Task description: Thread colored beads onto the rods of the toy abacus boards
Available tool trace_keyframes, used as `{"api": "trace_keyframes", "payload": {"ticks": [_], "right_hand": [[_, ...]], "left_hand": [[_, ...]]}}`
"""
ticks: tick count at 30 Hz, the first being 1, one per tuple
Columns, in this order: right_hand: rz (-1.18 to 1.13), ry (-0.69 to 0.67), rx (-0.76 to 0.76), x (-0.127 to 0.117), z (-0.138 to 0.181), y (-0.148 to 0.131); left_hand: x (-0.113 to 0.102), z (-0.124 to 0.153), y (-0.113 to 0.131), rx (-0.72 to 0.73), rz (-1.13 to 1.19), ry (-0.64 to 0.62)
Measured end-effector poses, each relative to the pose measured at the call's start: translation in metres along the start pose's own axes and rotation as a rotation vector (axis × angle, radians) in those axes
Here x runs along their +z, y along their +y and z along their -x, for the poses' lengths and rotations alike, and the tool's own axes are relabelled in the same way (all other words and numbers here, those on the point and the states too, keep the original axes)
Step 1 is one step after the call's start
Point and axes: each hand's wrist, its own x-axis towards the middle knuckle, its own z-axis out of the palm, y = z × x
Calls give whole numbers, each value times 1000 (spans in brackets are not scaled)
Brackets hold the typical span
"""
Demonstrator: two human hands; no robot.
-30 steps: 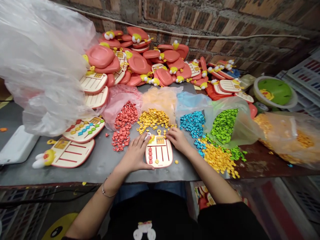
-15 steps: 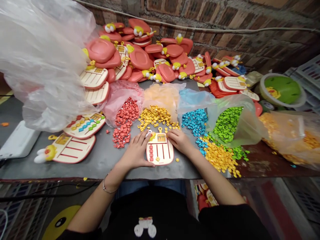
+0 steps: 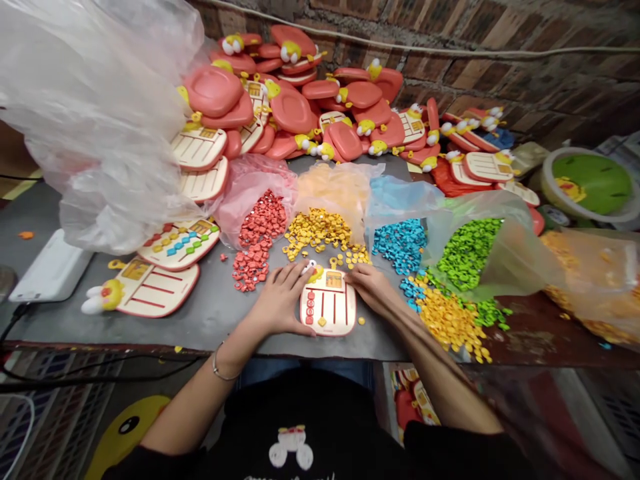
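Flat on the table before me lies a cream slotted toy board (image 3: 334, 319) with a red rim and a yellow duck-like head. My left hand (image 3: 283, 303) grips its left side, thumb at the bottom edge and fingers by the head. Several red beads (image 3: 310, 307) fill the leftmost slot, and one yellow bead (image 3: 322, 321) sits low in the second. At the board's upper right corner is my right hand (image 3: 373, 287), its fingers bent together; whatever they hold is hidden. Loose yellow beads (image 3: 353, 255) lie just beyond its fingertips.
Bags spill red beads (image 3: 253, 263), blue beads (image 3: 400, 243) and green beads (image 3: 470, 253); an orange-yellow heap (image 3: 450, 320) lies at right. Stacked red-backed boards (image 3: 293, 110) line the brick wall. Two boards (image 3: 155, 290), one with beads in several colours, and a white device (image 3: 50, 270) are at left.
The whole view has shifted, so the board and both hands appear a little farther right. My right wrist has turned slightly; its fingers remain by the board's upper right corner. The beads in the slots look the same.
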Motion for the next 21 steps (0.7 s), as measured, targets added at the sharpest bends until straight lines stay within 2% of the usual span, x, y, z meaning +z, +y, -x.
{"api": "trace_keyframes", "payload": {"ticks": [5,12,15,21], "right_hand": [[-50,-74,39,-10,-7,-6],[-173,51,230,7,6,-7],[-201,117,224,12,16,-10],[-258,93,185,18,24,-18]], "left_hand": [[0,0,1,-6,-6,2],[1,0,2,23,-36,3],[2,0,2,28,-35,11],[3,-1,1,35,-20,-3]]}}
